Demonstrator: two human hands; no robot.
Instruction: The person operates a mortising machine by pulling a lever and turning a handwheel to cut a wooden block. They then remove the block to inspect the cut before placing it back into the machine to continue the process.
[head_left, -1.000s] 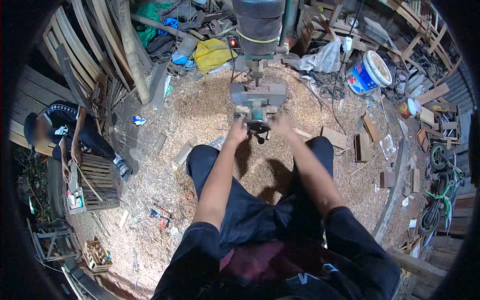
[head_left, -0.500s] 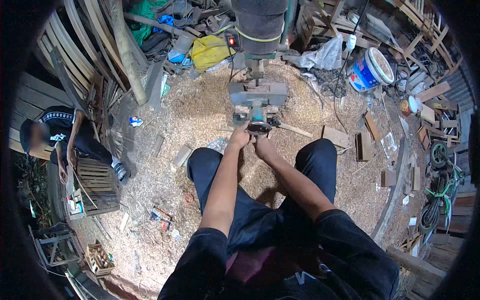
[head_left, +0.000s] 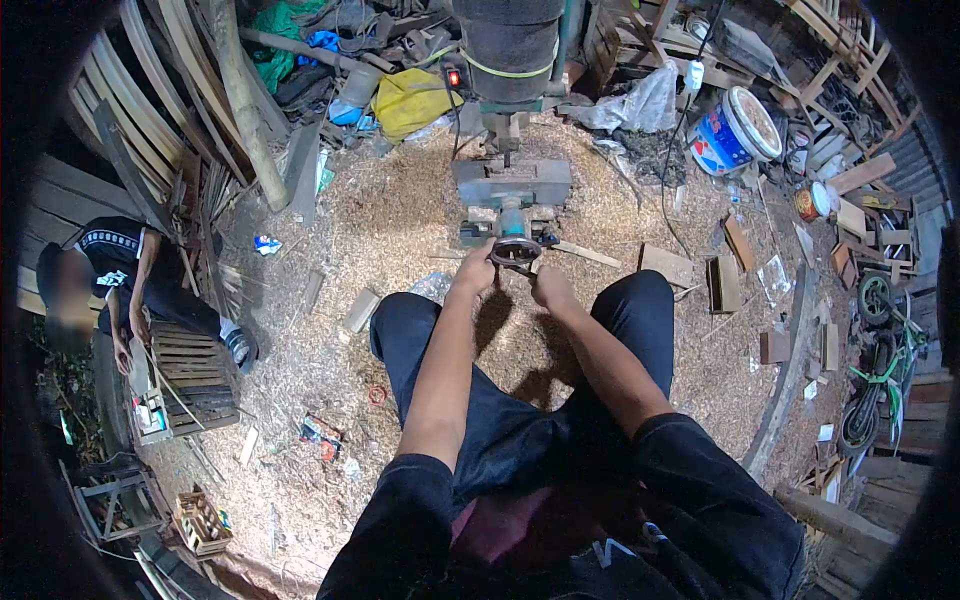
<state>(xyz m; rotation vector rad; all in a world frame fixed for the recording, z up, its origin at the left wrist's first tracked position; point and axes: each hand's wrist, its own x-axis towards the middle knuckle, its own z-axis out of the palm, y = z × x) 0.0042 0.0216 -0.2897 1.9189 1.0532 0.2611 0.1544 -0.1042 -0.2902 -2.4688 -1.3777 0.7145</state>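
Observation:
A round handwheel (head_left: pixel 516 252) is at the near end of a machine (head_left: pixel 514 184) with a grey block and a green shaft housing. My left hand (head_left: pixel 476 270) is closed round the left side of the wheel's rim. My right hand (head_left: pixel 552 289) is at the wheel's lower right, its fingers curled on what looks like a small handle, mostly hidden by the hand. Between my knees, the floor below the wheel is covered with wood shavings (head_left: pixel 400 215).
A person (head_left: pixel 130 270) sits at the left beside a slatted crate (head_left: pixel 190 375). A white and blue bucket (head_left: pixel 735 135), wood blocks (head_left: pixel 724 285) and a green motorbike (head_left: pixel 880 380) are at the right. A yellow sack (head_left: pixel 412 103) lies behind.
My right hand has moved a little right and down, away from the wheel's underside. The wheel's face shows more openly. My left hand stays at the rim.

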